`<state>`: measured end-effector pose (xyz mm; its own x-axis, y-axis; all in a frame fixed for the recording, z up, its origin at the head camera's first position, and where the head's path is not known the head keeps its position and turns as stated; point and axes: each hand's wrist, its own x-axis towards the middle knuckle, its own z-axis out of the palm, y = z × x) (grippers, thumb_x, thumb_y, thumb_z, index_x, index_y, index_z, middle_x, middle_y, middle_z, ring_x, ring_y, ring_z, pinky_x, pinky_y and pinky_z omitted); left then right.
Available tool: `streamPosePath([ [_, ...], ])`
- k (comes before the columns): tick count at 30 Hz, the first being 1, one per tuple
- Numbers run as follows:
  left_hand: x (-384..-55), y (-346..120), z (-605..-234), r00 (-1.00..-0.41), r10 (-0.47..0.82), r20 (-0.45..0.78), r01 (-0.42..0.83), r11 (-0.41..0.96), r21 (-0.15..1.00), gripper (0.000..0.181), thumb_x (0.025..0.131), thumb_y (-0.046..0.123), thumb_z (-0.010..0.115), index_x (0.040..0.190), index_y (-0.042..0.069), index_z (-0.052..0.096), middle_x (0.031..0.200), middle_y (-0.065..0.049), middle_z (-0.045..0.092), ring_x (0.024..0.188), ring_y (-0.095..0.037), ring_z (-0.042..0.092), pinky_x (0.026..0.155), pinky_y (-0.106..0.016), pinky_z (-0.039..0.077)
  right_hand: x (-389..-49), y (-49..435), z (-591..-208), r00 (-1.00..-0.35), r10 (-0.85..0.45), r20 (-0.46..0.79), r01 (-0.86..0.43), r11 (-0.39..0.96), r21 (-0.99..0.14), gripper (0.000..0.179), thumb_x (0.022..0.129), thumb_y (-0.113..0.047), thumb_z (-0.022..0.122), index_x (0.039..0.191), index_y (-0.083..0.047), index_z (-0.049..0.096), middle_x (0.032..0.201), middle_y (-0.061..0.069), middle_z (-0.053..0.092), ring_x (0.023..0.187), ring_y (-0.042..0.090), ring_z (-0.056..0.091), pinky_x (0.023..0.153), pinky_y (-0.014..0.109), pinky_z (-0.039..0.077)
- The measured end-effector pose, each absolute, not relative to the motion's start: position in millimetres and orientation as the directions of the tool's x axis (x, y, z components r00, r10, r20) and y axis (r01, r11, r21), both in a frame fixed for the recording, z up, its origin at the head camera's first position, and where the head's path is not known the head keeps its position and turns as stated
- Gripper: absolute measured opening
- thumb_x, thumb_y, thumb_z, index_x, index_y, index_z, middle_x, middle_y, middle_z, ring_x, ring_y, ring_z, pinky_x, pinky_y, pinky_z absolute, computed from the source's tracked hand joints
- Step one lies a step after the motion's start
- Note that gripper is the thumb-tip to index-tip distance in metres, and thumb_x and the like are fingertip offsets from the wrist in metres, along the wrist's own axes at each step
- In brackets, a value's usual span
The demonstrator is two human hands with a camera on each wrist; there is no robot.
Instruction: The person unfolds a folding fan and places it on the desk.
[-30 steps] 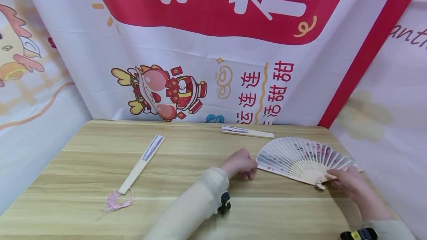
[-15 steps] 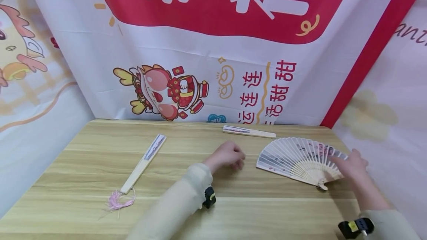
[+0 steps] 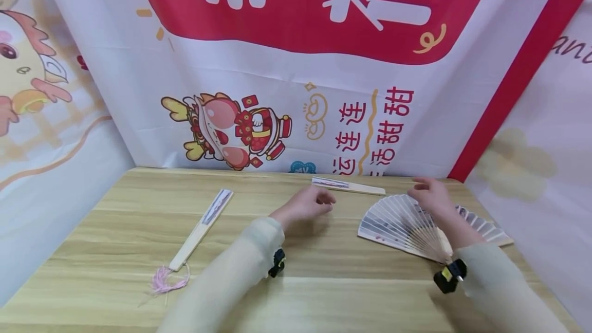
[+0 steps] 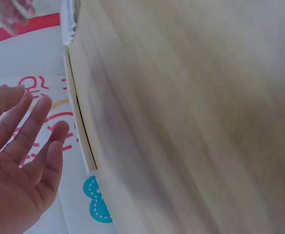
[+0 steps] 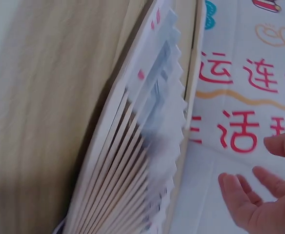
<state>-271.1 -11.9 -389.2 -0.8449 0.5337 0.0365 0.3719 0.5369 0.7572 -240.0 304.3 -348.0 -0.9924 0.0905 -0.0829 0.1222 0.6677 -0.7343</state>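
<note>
Cream-sleeved right hand point(image 3: 433, 200) | over spread fan point(image 3: 394, 224) | left hand point(image 3: 306, 203) | loosely curled

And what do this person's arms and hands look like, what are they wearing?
Both the left hand and right hand are ungloved. The arms have a pale cream left sleeve and matching right sleeve. A small black boxy left wrist device and similar right wrist device both show yellow.
</note>
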Motion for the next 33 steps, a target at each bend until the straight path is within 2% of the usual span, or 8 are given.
streamPosePath([
  [5, -277.6, -9.8, -386.1, -0.890, 0.455, 0.035, 0.328, 0.583, 0.743, 0.032, 0.096, 0.015, 0.064, 0.128, 0.011, 0.063, 0.129, -0.005, 0.064, 0.126, -0.025, 0.056, 0.109, -0.042, 0.045, -259.8, 287.7, -350.7, -0.998, 0.015, -0.058, 0.052, 0.709, -0.703, 0.057, 0.098, -0.015, 0.055, 0.147, 0.007, 0.036, 0.142, 0.036, 0.043, 0.126, 0.050, 0.046, 0.099, 0.056, 0.048],
  [9, -286.6, -6.9, -383.5, -0.914, 0.403, 0.057, 0.313, 0.605, 0.732, 0.041, 0.095, 0.015, 0.064, 0.135, 0.012, 0.058, 0.141, -0.006, 0.058, 0.136, -0.027, 0.049, 0.114, -0.045, 0.040, -272.9, 277.5, -353.8, -1.000, -0.011, -0.021, 0.005, 0.756, -0.654, 0.056, 0.096, -0.013, 0.058, 0.144, 0.009, 0.039, 0.141, 0.038, 0.043, 0.128, 0.052, 0.044, 0.103, 0.060, 0.044],
  [18, -304.6, -7.2, -385.3, -0.911, 0.407, 0.066, 0.329, 0.622, 0.710, 0.043, 0.093, 0.011, 0.067, 0.135, 0.006, 0.057, 0.138, -0.012, 0.059, 0.133, -0.031, 0.052, 0.114, -0.045, 0.040, -293.3, 260.3, -365.6, -0.996, -0.013, -0.091, 0.047, 0.777, -0.628, 0.053, 0.095, -0.012, 0.058, 0.142, 0.006, 0.043, 0.141, 0.037, 0.043, 0.129, 0.051, 0.044, 0.107, 0.059, 0.041],
  [26, -328.9, -4.2, -395.9, -0.912, 0.404, 0.066, 0.349, 0.683, 0.641, 0.045, 0.093, 0.009, 0.064, 0.137, 0.004, 0.055, 0.139, -0.013, 0.059, 0.132, -0.029, 0.052, 0.113, -0.042, 0.042, -303.6, 247.0, -380.4, -0.991, -0.045, -0.127, 0.043, 0.787, -0.615, 0.053, 0.094, -0.009, 0.058, 0.142, 0.008, 0.043, 0.142, 0.036, 0.044, 0.131, 0.050, 0.044, 0.111, 0.059, 0.037],
  [33, -331.8, -6.3, -390.4, -0.922, 0.387, -0.004, 0.280, 0.674, 0.683, 0.049, 0.092, 0.006, 0.065, 0.140, 0.003, 0.052, 0.143, -0.015, 0.055, 0.136, -0.030, 0.048, 0.116, -0.044, 0.038, -311.8, 234.8, -386.5, -0.989, -0.020, -0.148, 0.065, 0.837, -0.544, 0.050, 0.091, -0.004, 0.058, 0.139, 0.004, 0.048, 0.140, 0.033, 0.047, 0.129, 0.048, 0.046, 0.109, 0.057, 0.040],
])
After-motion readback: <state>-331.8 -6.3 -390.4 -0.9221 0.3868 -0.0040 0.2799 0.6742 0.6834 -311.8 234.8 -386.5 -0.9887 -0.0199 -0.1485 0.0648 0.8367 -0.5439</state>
